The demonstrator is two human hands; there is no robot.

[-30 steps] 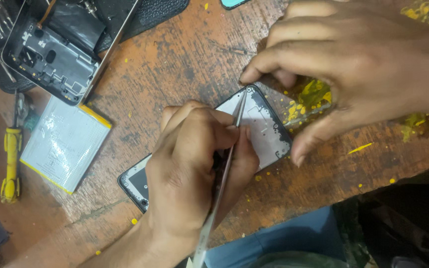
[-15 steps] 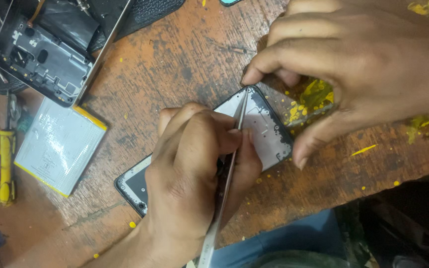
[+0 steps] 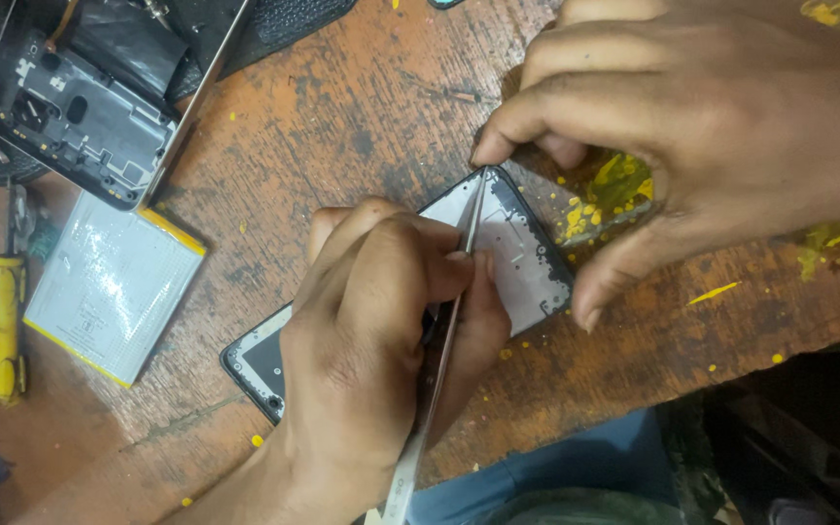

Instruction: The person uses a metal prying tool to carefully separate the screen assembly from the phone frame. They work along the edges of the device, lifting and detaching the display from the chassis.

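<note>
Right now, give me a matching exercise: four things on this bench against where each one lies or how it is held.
1 tweezers
2 flat battery
3 yellow screwdriver
4 opened phone frame

a far left edge of the table
b top left corner
c gripped in the left hand
d beside the screwdriver, below the opened frame

Pairs: 1-c, 2-d, 3-a, 4-b
</note>
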